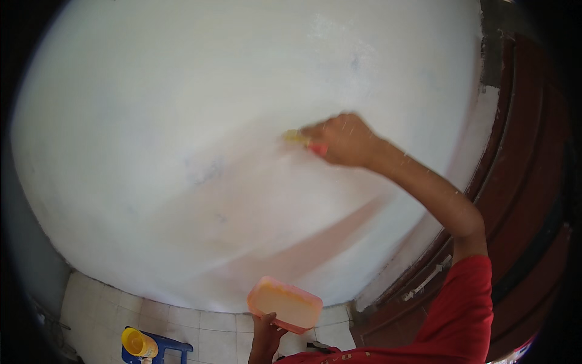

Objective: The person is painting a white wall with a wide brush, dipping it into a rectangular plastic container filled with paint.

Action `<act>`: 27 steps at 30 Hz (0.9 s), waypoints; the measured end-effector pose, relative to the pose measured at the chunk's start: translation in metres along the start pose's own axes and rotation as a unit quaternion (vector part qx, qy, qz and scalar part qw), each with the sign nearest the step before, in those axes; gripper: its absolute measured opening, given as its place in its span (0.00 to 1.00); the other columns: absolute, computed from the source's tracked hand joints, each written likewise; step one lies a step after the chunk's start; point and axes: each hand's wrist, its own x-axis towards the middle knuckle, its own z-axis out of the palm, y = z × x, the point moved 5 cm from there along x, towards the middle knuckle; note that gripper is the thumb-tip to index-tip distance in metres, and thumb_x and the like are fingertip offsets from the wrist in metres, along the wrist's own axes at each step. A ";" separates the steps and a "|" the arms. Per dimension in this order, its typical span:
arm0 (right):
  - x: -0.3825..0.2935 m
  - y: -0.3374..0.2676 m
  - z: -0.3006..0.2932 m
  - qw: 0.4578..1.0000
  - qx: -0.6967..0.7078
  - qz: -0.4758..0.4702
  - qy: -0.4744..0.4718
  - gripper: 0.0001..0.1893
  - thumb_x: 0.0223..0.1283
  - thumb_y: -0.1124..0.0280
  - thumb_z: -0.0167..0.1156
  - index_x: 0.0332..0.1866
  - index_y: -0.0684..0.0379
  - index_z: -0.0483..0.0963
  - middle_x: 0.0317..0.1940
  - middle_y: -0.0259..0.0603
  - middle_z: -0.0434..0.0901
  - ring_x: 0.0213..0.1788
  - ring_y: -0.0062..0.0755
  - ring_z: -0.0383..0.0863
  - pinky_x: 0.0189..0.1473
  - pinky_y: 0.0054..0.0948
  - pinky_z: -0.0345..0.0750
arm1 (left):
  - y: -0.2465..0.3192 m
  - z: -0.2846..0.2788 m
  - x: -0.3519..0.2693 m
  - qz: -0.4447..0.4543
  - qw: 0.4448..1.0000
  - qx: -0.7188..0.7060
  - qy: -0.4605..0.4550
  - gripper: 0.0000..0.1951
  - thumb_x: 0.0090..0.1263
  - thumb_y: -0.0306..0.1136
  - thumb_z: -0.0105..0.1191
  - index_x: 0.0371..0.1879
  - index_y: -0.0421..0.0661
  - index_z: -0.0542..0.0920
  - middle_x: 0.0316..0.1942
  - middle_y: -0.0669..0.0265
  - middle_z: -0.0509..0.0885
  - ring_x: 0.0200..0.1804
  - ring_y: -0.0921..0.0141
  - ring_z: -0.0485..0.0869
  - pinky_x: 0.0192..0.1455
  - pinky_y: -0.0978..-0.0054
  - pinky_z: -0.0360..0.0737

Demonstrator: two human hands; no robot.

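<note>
My right hand (348,140) grips what looks like a paintbrush (296,136), with yellow towards its tip and red beside my fingers. Motion blurs it, and its tip is at or very near the white wall (136,113). Low in the view, my left hand (267,334) holds a pinkish-orange plastic tub (311,299) by its near edge, thumb over the rim. Pale, off-white liquid that looks like paint fills much of the tub. Faint bluish patches (207,170) show on the wall to the left of the brush.
A blue plastic stool (175,346) stands on the tiled floor (213,322) at lower left, bearing a yellow container (148,346). On the right, a dark reddish-brown door (514,182) with a metal handle (427,278) borders the wall.
</note>
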 end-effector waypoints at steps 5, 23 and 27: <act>0.043 0.108 -0.101 0.964 -0.013 0.107 0.245 0.22 0.63 0.40 0.59 0.47 0.46 0.83 0.37 0.42 0.87 0.42 0.48 0.86 0.44 0.45 0.81 | 0.006 -0.002 0.003 0.007 1.000 -0.003 0.016 0.41 0.60 0.43 0.58 0.73 0.52 0.54 0.66 0.53 0.67 0.66 0.51 0.72 0.60 0.41 0.77; -0.051 -0.073 0.039 0.974 0.147 0.057 0.162 0.19 0.59 0.74 0.64 0.56 0.63 0.76 0.51 0.46 0.84 0.44 0.40 0.87 0.34 0.32 0.84 | -0.007 -0.005 0.000 -0.012 1.000 -0.020 0.018 0.37 0.62 0.46 0.56 0.71 0.47 0.61 0.66 0.55 0.71 0.67 0.54 0.72 0.64 0.42 0.73; -0.098 -0.099 0.053 0.910 0.305 0.119 0.253 0.13 0.63 0.71 0.66 0.50 0.65 0.80 0.45 0.46 0.87 0.43 0.35 0.87 0.41 0.29 0.83 | -0.007 -0.017 -0.005 -0.024 0.999 -0.015 0.044 0.38 0.61 0.46 0.56 0.71 0.49 0.61 0.67 0.57 0.70 0.67 0.56 0.72 0.65 0.43 0.71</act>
